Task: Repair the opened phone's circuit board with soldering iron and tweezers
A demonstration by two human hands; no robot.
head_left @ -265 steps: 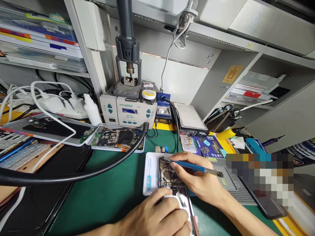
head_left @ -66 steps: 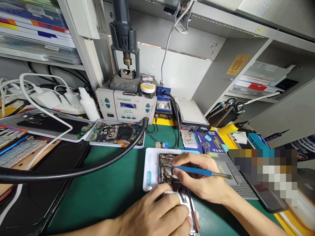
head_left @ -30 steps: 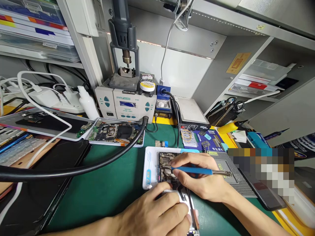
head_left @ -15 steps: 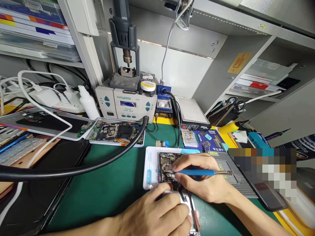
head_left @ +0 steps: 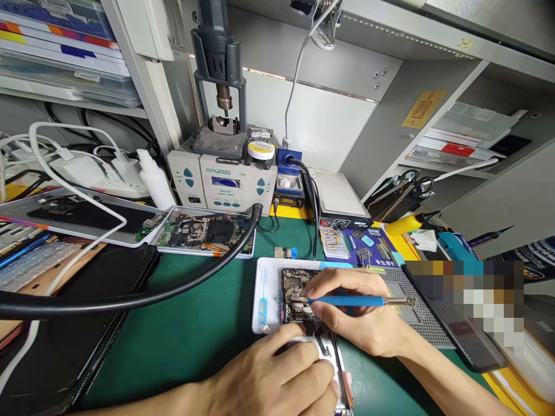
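My right hand (head_left: 366, 312) grips a slim tool with a blue handle (head_left: 347, 301) and metal at both ends, probably a pry tool. Its left end meets the exposed circuit board of an opened phone (head_left: 295, 283); the exact contact is partly hidden by my fingers. The phone lies on a white mat with blue print (head_left: 267, 277). Bent over the phone's lower half, my left hand (head_left: 286, 370) holds it down, with its fingertips near the board's lower edge. The phone's silvery lower frame shows between the hands.
Behind stands a hot air station (head_left: 223, 179). A thick black hose (head_left: 208, 271) crosses the green mat (head_left: 173, 346). Opened devices (head_left: 206, 234) lie on the left. To the right are a perforated metal plate (head_left: 427, 318) and a dark phone (head_left: 468, 341).
The tool in my right hand has shifted slightly to the right and up, and the fingers moved with it. My left hand stays nearly still on the phone.
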